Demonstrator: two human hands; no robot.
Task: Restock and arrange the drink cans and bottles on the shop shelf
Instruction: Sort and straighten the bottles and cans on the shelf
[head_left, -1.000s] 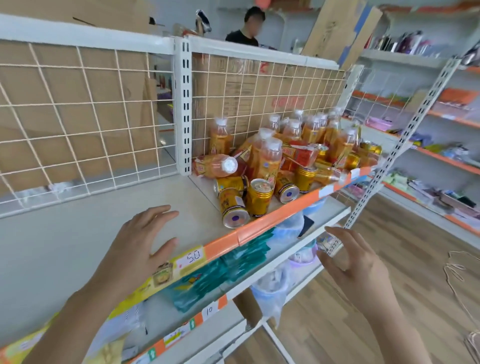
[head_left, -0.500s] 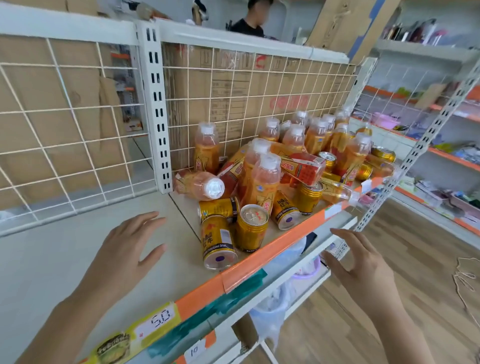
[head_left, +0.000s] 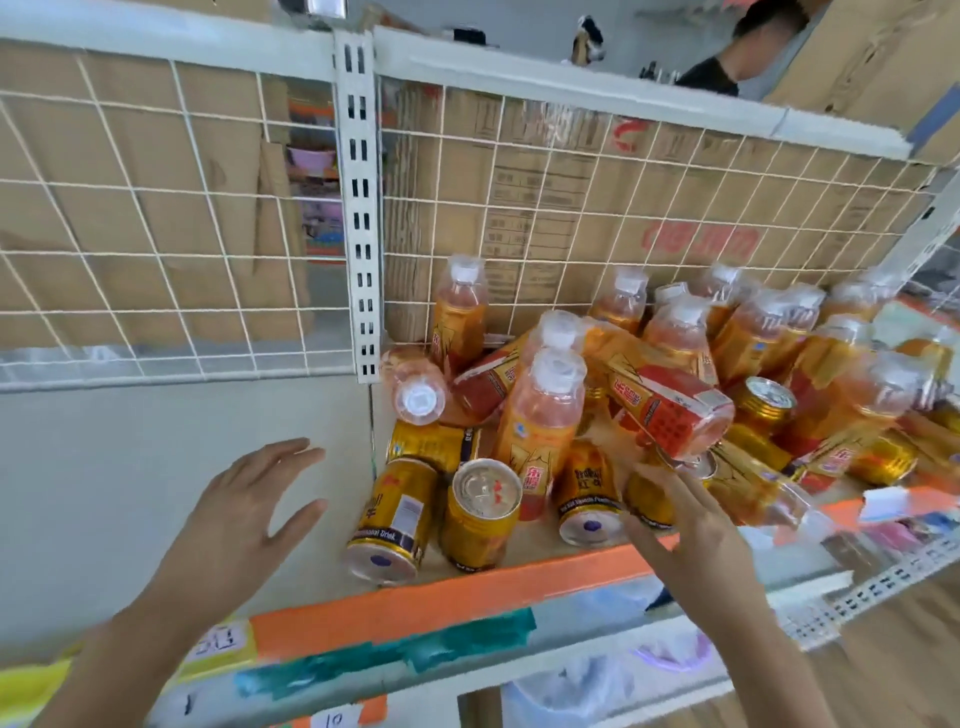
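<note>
The right hand (head_left: 691, 540) has come up from below the shelf front and now reaches over the orange edge strip (head_left: 467, 592). Its fingers (head_left: 670, 483) are straight and hold nothing. They lie at a gold can (head_left: 644, 501) half hidden under a toppled bottle (head_left: 670, 410); blur prevents confirming contact. The left hand (head_left: 244, 519) stays spread and empty over the bare shelf board (head_left: 130, 467).

Judgement: sorting is only beginning, and nothing in the heap has been set straight.

Left of the right hand, one can stands upright (head_left: 483, 514). Two more lie on their sides with bases outward, one beside it (head_left: 589, 499) and one nearest the left hand (head_left: 389, 525). Beyond the fingers stands an upright bottle (head_left: 545, 415), and another lies with its cap facing out (head_left: 415, 395). More bottles crowd to the right.

Obstruction: the toppled bottle rests across the cans, so pulling a can from beneath it may shift the heap. Behind everything runs a wire grid (head_left: 156, 234). A person (head_left: 722, 67) stands beyond it.
</note>
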